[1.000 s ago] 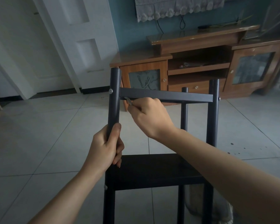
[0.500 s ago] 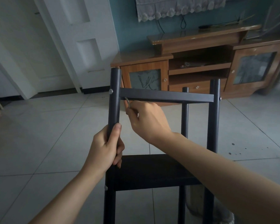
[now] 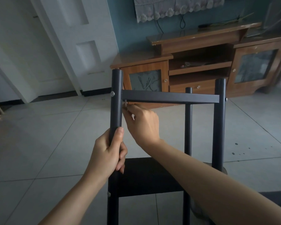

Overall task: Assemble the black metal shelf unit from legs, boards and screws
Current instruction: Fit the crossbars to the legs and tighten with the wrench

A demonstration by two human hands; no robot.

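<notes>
The black metal shelf unit stands upright on the tiled floor in front of me. My left hand grips its near left leg about halfway between the two boards. The top board spans between the left leg and the right leg; a back leg shows behind. A silver screw head sits on the left leg at the top board's height. My right hand pinches a small silver tool just under the top board's left corner. A lower black board lies below my arms.
A wooden TV cabinet with glass doors stands against the teal wall behind the shelf. A white door is at the left. Grey floor tiles surround the unit. Dark specks mark the floor at the right.
My right hand has dropped slightly and swung left, turning the small tool from slanted to nearly upright beside the left leg. My left hand keeps its grip on the leg.
</notes>
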